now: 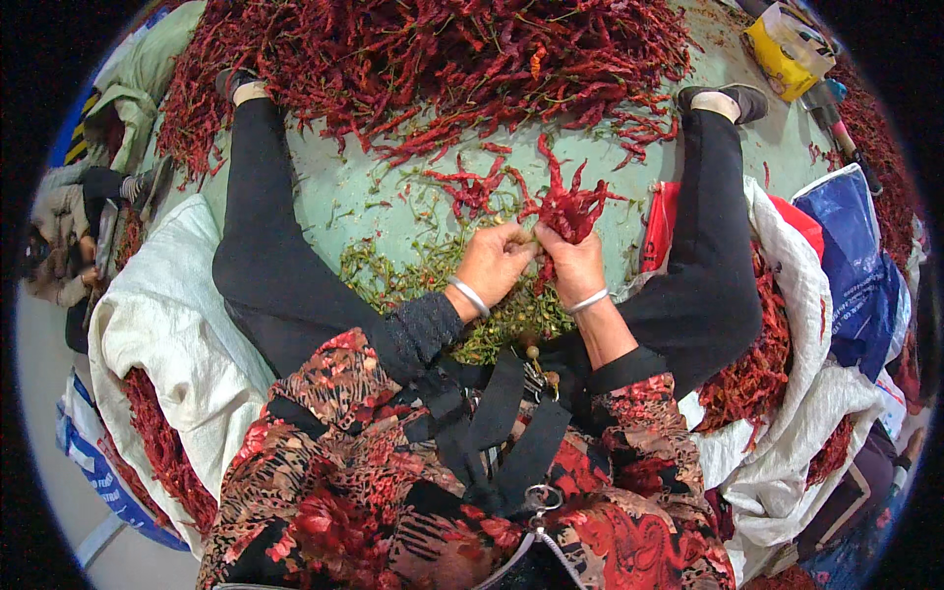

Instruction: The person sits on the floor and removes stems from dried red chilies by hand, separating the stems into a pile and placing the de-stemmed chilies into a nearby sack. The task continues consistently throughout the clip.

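Observation:
A bunch of dried red chili peppers (pixel 571 203) fans out from my right hand (pixel 571 262), which grips it from below. Close beside it, my left hand (pixel 498 262) has its thumb and fingertips pinched together at the stem side of the bunch; a small greenish bit shows there, possibly a stem. Under both hands, between my legs, lies a litter of green chili stems (pixel 405 284). A smaller cluster of red chilies (pixel 472 184) rests on the pale green floor sheet (pixel 332 169) just past my left hand.
Beyond my feet rises a large heap of dried red chilies (pixel 442 66). White woven sacks with chilies stand at my left (pixel 177 295) and right (pixel 796 450). A yellow bag (pixel 789 55) is at the far right. Another person (pixel 70 236) sits at the left edge.

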Demonstrator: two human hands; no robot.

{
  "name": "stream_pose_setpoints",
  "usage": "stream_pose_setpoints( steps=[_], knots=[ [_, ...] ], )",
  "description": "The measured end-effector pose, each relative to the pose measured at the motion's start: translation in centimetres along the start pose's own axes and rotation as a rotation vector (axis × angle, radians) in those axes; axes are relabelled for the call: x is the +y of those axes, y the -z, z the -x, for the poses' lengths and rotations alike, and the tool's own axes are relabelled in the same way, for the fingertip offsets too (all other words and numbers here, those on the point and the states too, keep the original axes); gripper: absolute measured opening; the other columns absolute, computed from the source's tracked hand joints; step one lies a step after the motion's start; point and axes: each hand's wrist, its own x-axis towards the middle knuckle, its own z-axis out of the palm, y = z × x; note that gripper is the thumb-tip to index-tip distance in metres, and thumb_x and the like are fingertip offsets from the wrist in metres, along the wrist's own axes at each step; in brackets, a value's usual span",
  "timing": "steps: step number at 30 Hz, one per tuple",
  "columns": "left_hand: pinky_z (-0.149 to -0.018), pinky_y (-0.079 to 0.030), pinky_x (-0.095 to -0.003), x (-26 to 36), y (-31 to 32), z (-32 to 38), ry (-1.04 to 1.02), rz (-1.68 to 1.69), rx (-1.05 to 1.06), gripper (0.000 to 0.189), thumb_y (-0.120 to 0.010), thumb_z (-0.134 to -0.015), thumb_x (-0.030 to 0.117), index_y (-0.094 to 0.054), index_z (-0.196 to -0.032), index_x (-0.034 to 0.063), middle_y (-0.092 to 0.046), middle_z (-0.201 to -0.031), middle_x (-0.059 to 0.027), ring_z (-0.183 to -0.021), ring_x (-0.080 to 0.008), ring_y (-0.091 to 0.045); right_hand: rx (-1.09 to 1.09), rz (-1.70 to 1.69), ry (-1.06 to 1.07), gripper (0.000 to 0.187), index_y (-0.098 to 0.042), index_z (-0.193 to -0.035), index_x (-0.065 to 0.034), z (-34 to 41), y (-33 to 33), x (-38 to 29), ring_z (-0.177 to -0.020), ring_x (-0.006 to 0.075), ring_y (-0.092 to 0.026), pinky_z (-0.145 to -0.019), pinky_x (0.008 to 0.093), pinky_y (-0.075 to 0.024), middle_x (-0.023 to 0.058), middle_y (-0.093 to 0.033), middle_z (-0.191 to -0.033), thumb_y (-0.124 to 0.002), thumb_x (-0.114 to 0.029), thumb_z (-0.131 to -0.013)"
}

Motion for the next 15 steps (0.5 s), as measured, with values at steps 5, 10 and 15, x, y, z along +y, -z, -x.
stream_pose_setpoints(
  steps=[5, 10, 15],
  knots=[
    [-0.066, -0.046, -0.0301, 1.0, 0.0, 3.1, -0.365, -0.116, -0.712, 0.009, -0.057, -0.080, 0.011, -0.060, -0.085, 0.0046, -0.060, -0.074, -0.0071, -0.069, -0.0178, -0.058, -0.115, -0.105, -0.087, 0.009, -0.057, -0.082, -0.0020, 1.3, 0.4, -1.0, -0.058, 0.0081, -0.049, -0.050, 0.0224, -0.0389, 0.0010, -0.058, -0.074, -0.056, 0.002, -0.074],
    [-0.071, -0.046, -0.0311, 1.6, 5.4, 1.7, -0.119, -0.295, -0.345, 0.016, -0.057, -0.082, 0.019, -0.061, -0.089, 0.0041, -0.060, -0.083, -0.0100, -0.079, -0.0216, -0.058, -0.175, -0.274, -0.099, 0.015, -0.053, -0.093, 0.0002, 1.1, 1.4, -3.5, -0.059, 0.0086, -0.045, -0.047, 0.0211, -0.0343, 0.0044, -0.054, -0.077, -0.054, 0.000, -0.079],
    [-0.072, -0.044, -0.0402, -3.5, 13.4, -8.0, -0.211, -1.049, 0.161, 0.026, -0.061, -0.076, 0.020, -0.058, -0.100, 0.0114, -0.050, -0.093, -0.0141, -0.085, -0.0333, -0.053, -0.212, -0.268, -0.201, 0.015, -0.052, -0.092, -0.0024, -0.1, 0.8, -2.7, -0.063, 0.0093, -0.045, -0.050, 0.0230, -0.0365, 0.0026, -0.052, -0.077, -0.059, -0.003, -0.078]
  ],
)
